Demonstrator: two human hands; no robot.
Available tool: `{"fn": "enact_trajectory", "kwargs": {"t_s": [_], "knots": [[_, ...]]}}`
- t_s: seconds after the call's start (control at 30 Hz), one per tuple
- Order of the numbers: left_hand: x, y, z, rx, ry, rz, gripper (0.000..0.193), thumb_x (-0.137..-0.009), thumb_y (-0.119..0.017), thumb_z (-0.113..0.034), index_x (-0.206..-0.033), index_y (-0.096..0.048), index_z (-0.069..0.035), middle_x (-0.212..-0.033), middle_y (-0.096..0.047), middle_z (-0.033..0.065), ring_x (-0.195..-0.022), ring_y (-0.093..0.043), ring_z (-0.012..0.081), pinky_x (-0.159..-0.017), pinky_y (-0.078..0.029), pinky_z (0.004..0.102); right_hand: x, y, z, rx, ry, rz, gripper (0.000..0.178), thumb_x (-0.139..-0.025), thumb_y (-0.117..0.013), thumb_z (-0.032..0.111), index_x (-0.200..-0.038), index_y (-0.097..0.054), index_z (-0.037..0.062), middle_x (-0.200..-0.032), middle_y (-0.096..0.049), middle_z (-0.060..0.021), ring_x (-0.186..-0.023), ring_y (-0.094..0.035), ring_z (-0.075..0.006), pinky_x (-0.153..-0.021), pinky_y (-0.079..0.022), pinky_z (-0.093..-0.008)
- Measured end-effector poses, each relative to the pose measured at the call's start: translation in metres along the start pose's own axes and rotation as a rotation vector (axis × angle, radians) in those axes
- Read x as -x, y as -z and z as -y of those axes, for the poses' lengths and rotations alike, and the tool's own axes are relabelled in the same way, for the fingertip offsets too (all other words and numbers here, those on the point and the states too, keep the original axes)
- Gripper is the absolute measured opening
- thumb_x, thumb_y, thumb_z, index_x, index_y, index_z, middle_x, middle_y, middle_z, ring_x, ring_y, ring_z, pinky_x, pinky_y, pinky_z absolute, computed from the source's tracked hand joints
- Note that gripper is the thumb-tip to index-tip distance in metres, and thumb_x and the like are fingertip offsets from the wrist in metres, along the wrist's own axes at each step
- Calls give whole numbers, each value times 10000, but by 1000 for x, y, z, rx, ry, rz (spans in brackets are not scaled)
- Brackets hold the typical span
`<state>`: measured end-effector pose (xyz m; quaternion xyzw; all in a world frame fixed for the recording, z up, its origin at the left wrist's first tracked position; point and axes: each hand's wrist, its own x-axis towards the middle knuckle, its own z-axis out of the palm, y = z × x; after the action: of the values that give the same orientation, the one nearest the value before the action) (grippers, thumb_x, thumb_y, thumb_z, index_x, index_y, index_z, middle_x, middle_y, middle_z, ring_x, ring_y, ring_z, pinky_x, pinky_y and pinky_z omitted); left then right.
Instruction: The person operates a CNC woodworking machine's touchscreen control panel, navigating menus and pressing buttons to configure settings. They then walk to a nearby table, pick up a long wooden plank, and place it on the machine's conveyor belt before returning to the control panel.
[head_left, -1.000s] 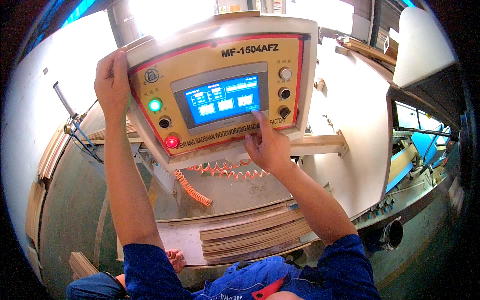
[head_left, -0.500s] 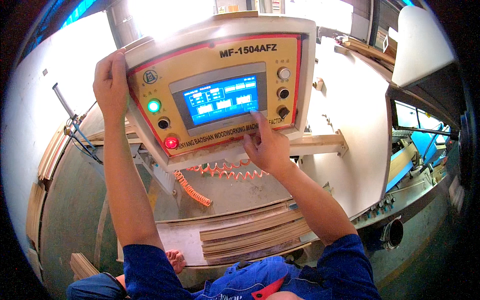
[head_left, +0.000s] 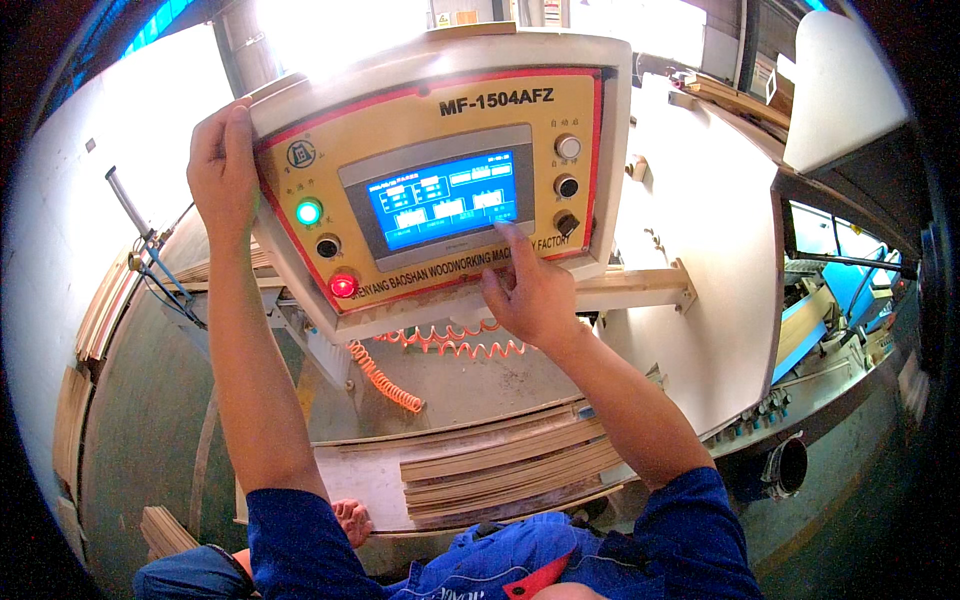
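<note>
A machine control panel [head_left: 400, 120] with a yellow face and pale housing stands tilted in front of me. My left hand [head_left: 222, 175] grips its left edge, thumb toward the front and fingers partly hidden along the side. With the index finger extended, my right hand [head_left: 537, 300] meets the lower right part of the blue touchscreen [head_left: 440, 205]. Its other fingers are loosely bent and hold nothing. A green light [head_left: 308, 212], a black button [head_left: 327, 247] and a red lit button [head_left: 343, 286] line the left side. A black rotary knob [head_left: 567, 224] sits right of the screen.
Thin wooden strips [head_left: 510, 465] lie stacked on a pale surface below the panel. An orange coiled hose [head_left: 385, 380] hangs beneath it. Another person's hand [head_left: 350, 520] shows at lower left. A large white machine cover [head_left: 690, 260] rises at right.
My right hand has shifted slightly left, its fingertip still at the screen's lower right. My left hand keeps its place on the panel's edge.
</note>
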<state>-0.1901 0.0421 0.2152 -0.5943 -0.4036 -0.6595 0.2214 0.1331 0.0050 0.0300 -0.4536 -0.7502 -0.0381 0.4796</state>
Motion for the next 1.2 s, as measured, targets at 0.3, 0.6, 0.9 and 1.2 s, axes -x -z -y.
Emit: {"fn": "enact_trajectory", "kwargs": {"t_s": [0.3,0.6,0.9,1.2], "knots": [[0,-1,2,3,-9,-3,314,-1028,-574,-324,-1120,-742,-75,-1086,-703,92,-1011,-651,197,-916,-496,338,-2,0,-1,28,28,2,629,-866,-693,192,-1417,-408,88,-669,-622,-75,-583,-671,-262,-549,-535,-398],[-1,-1,6,13,-15,-1,322,-1029,-579,-335,-1125,-739,-74,-1089,-704,90,-1012,-651,191,-916,-497,336,-4,2,3,9,-37,38,617,-866,-679,229,-1413,-439,73,-800,-709,-160,-664,-703,-360,-606,-570,-485],[0,0,3,-21,-16,0,333,-1028,-581,-356,-1127,-740,-81,-1107,-698,94,-1014,-653,198,-912,-505,343,-6,3,6,-28,-37,32,627,-861,-684,226,-1420,-438,81,-794,-697,-163,-687,-704,-362,-606,-564,-488],[0,-1,1,-48,-26,-8,327,-1027,-580,-353,-1127,-740,-85,-1095,-703,94,-1010,-658,200,-904,-509,344,-6,1,5,-15,6,-5,609,-873,-693,190,-1409,-420,98,-688,-652,-91,-610,-693,-277,-569,-551,-406]]}}
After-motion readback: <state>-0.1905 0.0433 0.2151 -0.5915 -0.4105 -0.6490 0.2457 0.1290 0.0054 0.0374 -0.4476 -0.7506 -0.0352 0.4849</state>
